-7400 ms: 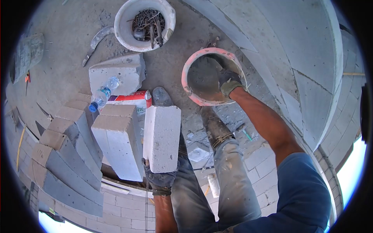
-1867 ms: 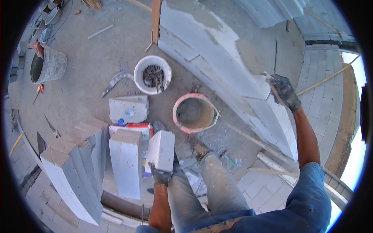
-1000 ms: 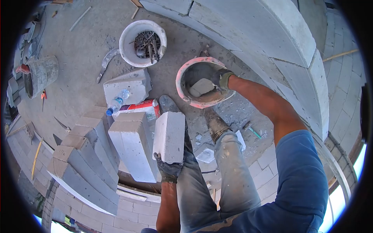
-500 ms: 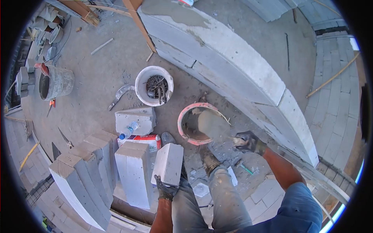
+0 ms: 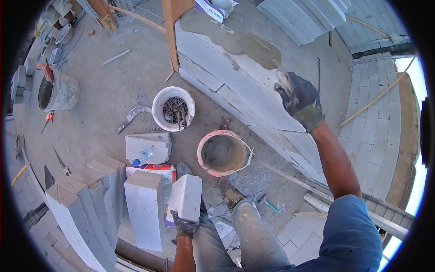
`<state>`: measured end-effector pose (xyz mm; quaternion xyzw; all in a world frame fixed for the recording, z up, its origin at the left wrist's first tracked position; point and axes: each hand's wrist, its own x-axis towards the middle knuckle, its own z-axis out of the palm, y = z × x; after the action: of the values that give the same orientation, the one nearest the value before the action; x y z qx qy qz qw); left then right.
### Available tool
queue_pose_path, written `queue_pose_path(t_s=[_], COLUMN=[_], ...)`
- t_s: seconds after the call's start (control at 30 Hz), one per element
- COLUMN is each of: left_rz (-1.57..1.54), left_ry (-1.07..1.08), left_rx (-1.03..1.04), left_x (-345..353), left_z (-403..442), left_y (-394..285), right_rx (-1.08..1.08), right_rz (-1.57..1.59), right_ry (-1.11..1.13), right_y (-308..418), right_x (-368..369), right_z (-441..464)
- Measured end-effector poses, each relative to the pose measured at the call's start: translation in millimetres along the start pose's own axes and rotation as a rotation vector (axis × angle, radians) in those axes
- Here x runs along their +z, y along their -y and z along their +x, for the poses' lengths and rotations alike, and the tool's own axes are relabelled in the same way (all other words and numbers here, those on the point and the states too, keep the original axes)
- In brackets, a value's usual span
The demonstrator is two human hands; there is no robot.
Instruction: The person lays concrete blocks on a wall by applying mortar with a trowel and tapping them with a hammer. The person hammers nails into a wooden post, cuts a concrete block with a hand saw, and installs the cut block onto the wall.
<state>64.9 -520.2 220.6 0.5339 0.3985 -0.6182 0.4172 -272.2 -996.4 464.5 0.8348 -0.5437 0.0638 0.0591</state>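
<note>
My left hand (image 5: 184,225), in a dark glove, grips the lower end of a short white block (image 5: 186,198) near my legs. My gloved right hand (image 5: 302,99) is closed on the handle of a trowel (image 5: 284,81) above the wall top; the blade cannot be told apart from the mortar. Wet grey mortar (image 5: 263,52) lies in a thick strip along the top of the white block wall (image 5: 226,75). Below, on the floor, the reddish-rimmed bucket (image 5: 210,170) holds more grey mortar.
A white bucket (image 5: 158,110) of nails stands beside a curved blade (image 5: 131,117). Large white blocks (image 5: 144,208) stand at left, near a plastic bottle (image 5: 144,156) lying on a block. A grey bucket (image 5: 66,93) is farther left. A person (image 5: 56,10) is partly visible at far left.
My right hand has risen from beside the mortar bucket to the wall top. More mortar now covers the wall there, and the bucket shows less blur. My left hand still holds the block.
</note>
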Motion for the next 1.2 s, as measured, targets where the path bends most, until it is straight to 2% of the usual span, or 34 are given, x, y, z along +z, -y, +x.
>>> queue_pose_path(t_s=[0.2,0.23,0.3,0.43,0.5,0.53,0.57,0.63,0.77,0.9,1.07,1.13,1.2], left_rz=[-0.034,-0.026,-0.039,-0.053,-0.053,-0.061,-0.058,-0.074,-0.044,-0.081,-0.015,-0.009,0.003], left_ry=[0.063,0.082,0.093,0.073,0.083,0.098,0.1,0.129,0.075,0.076,0.069,0.074,0.077], left_rx=[0.01,0.001,0.017,0.028,0.013,0.001,0.001,0.004,0.025,-0.001,0.036,0.048,0.04], left_x=[-18.0,-19.8,-22.9,-15.7,-24.2,-26.6,-24.1,-18.1,-22.2,-16.4,-26.9,-26.5,-26.7], left_z=[5.1,4.2,6.8,4.0,8.0,10.0,9.1,3.2,6.3,5.9,13.9,17.8,18.2], left_y=[-3.9,-3.9,-3.0,-6.8,-8.3,-8.9,-9.6,-8.0,-5.7,-7.0,-2.7,-2.2,-2.2], right_rx=[0.048,0.045,0.111,0.103,0.599,0.598,0.6,0.606,0.616,0.596,0.57,0.864,0.848], right_rz=[-0.012,-0.013,0.049,0.244,0.81,0.584,0.585,0.994,1.02,0.921,1.072,1.445,1.059], right_ry=[-0.077,-0.073,0.127,0.057,0.329,0.532,0.53,0.522,0.624,0.547,0.556,0.291,0.527], right_y=[11.3,9.2,3.4,4.0,-13.4,7.8,-7.7,-45.0,-59.9,-37.0,-27.9,-29.7,-41.9], right_x=[-1.0,-1.5,-5.7,-10.6,-1.6,-23.0,-14.7,7.4,-2.6,-19.9,4.4,4.5,-8.0], right_z=[-28.5,-27.9,-23.7,-8.3,2.7,32.4,38.1,44.6,53.9,43.8,15.4,-21.9,-51.3])
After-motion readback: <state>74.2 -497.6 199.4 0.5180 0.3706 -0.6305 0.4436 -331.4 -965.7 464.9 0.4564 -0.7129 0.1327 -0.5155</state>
